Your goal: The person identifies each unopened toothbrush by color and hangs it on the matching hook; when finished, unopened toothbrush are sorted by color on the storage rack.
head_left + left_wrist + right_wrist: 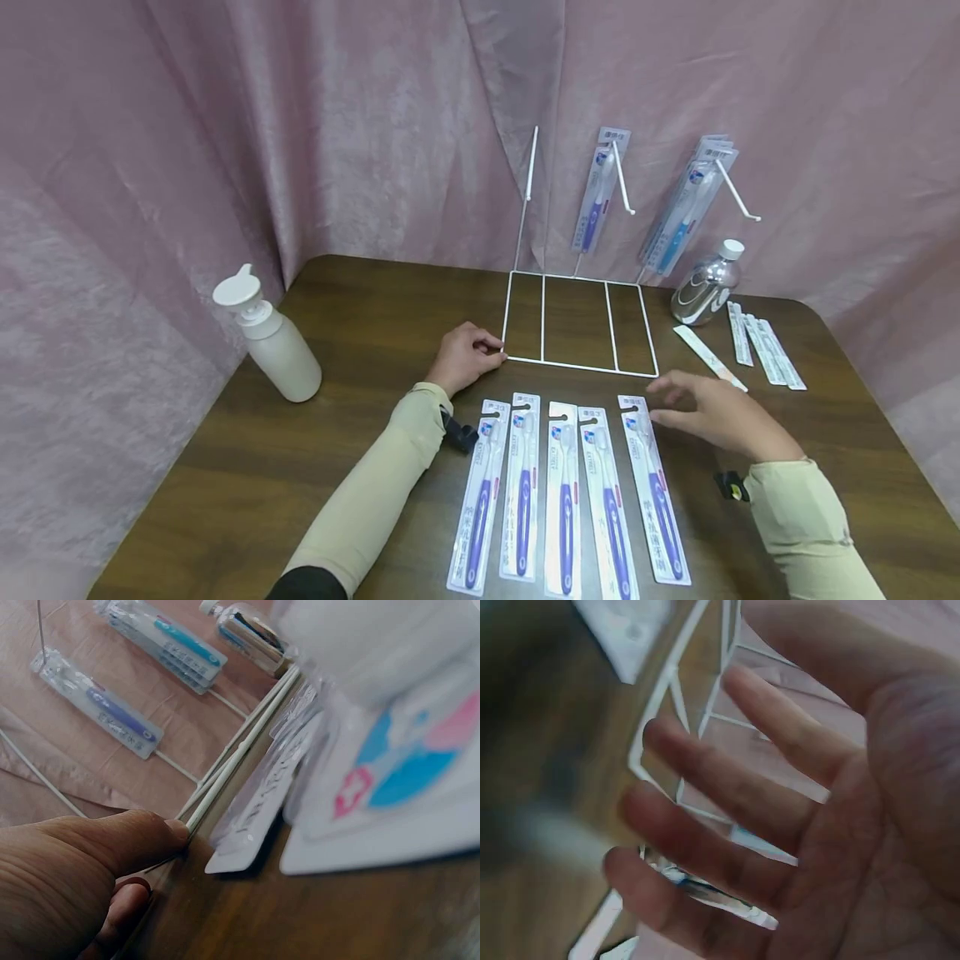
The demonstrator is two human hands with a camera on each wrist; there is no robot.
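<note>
A white wire rack (577, 365) stands at the back of the brown table, its flat base frame lying on the wood. My left hand (467, 357) pinches the near-left corner of that frame; the left wrist view shows the thumb (135, 840) on the wire (240, 750) and a finger under it. Several packed purple toothbrushes (566, 492) lie in a row at the front. Over the top of the rightmost pack (652, 492) my right hand (708, 408) hovers with spread fingers (727, 787), holding nothing.
One purple toothbrush pack (597, 196) and a bunch of blue ones (686, 208) hang on the rack's hooks. A silver bottle (705, 287) and slim white packets (761, 346) lie at the right. A white pump bottle (273, 337) stands at the left. Pink curtain surrounds the table.
</note>
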